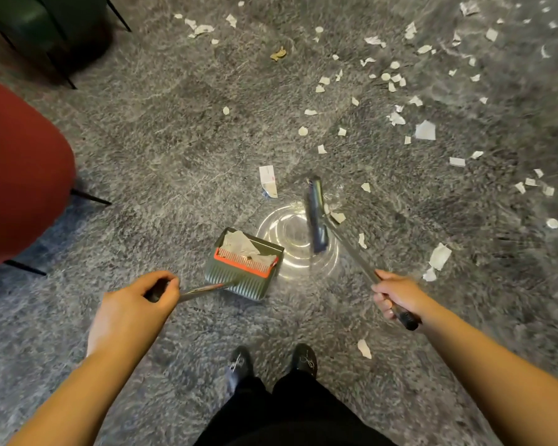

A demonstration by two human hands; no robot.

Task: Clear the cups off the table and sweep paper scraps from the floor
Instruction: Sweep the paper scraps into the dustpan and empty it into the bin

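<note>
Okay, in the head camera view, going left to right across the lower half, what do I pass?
Red upholstered chair → left hand → green dustpan with orange comb → blue broom head → right hand → large torn white paper scrap.

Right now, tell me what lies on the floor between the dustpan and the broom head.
In the head view, the floor between the dustpan and the broom head is bare of scraps: only a bright ringed glare of light shows on the grey floor.
</note>
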